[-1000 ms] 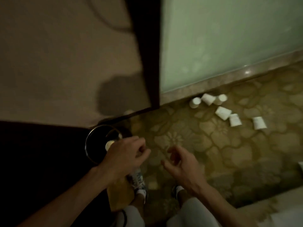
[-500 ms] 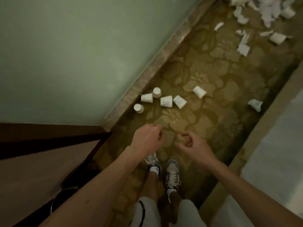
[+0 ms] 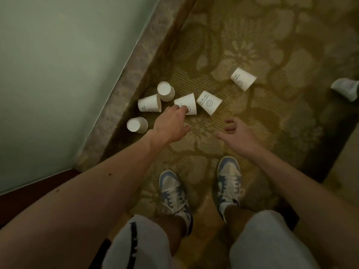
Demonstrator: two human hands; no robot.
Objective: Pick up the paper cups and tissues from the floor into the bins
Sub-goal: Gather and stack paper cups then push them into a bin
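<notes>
Several cups (image 3: 208, 102), likely light and crushable, lie near the carpet's (image 3: 233, 45) left edge. Left hand's (image 3: 171, 125) straight fingers meet the middle cup (image 3: 188, 101); grip its wall gently. Right hand (image 3: 237, 133) loosely curled, empty.

I see white paper cups (image 3: 208, 102) with small dark smiley prints on a gold-brown floral carpet (image 3: 252, 45), a pale green wall (image 3: 58, 65) at left, and near me blue-and-white sneakers (image 3: 172, 189) and grey shorts (image 3: 143, 245) striped black.

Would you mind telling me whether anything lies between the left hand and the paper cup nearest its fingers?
Nothing visible does. The left hand has its fingertips right at the middle cup; the other cups lie to its sides, not between.
</notes>
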